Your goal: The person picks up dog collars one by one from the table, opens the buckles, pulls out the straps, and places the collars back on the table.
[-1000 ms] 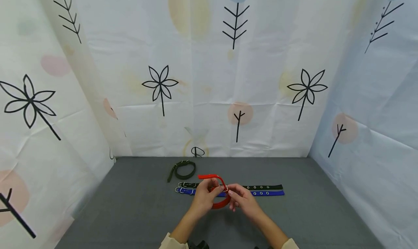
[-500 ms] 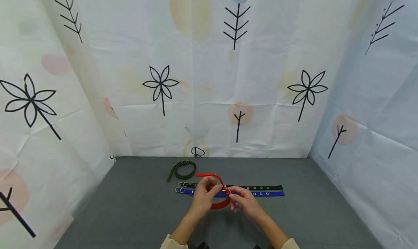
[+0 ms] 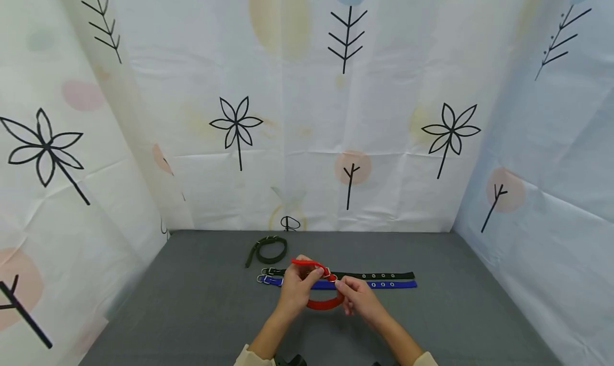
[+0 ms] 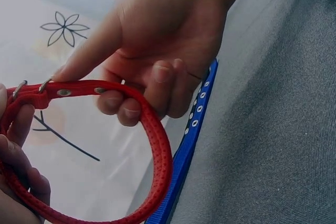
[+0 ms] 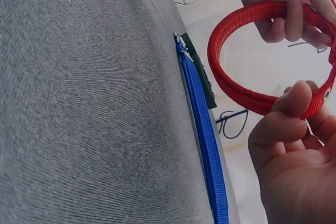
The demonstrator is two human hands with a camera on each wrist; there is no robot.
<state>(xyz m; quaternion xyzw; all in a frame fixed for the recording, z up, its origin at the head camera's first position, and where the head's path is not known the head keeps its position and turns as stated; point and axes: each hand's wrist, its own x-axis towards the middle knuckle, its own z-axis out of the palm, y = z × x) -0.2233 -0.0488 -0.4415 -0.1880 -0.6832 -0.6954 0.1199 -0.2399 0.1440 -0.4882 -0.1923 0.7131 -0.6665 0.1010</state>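
Observation:
A red buckled collar (image 3: 325, 305), closed into a loop, is held above the table between both hands. My left hand (image 3: 295, 290) pinches it by the metal buckle, and the strap's free end (image 3: 304, 262) lies over those fingers. With thumb and fingers, my right hand (image 3: 362, 299) grips the band beside the D-ring (image 3: 334, 279). In the left wrist view, metal eyelets (image 4: 64, 93) show along the band between the hands. The collar's round loop (image 5: 226, 77) hangs open in the right wrist view.
Behind the hands, a blue collar (image 3: 394, 284) and a dark eyeleted collar (image 3: 399, 276) lie straight, side by side, on the grey table (image 3: 201, 307). A dark green collar (image 3: 272, 260) sits coiled farther back. Patterned white cloth (image 3: 307, 195) walls the back and sides.
The red strap's free end has flattened and dropped towards the left fingers. My right hand has shifted slightly right and down, and the lower part of the loop spreads wider.

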